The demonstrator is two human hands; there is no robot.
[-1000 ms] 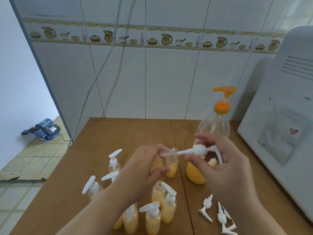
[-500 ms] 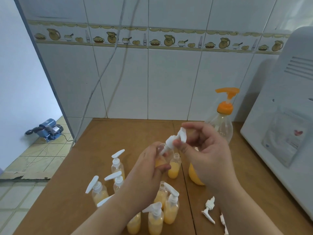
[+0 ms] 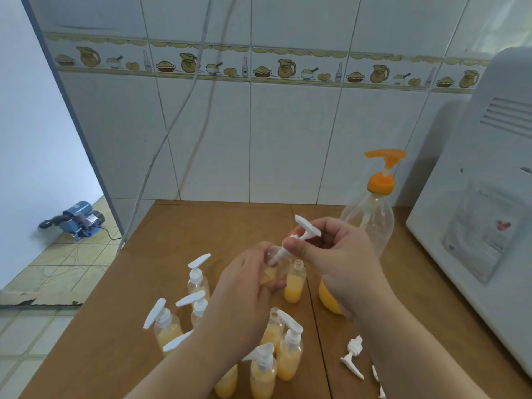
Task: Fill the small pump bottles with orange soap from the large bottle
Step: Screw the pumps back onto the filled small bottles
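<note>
While your left hand point(image 3: 247, 286) grips the light, slick small bottle point(image 3: 275, 272) beside the large bottle point(image 3: 365, 226), your right hand point(image 3: 336, 254) pinches 1 pump point(image 3: 299, 237) — hold its collar — not the thin tube.

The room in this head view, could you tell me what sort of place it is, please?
Most likely a home kitchen or utility corner. The white wall tiles carry a border of jugs, pies and bowls, a white appliance stands on the wooden table, and a blue water pump sits on the tiled floor.
</note>
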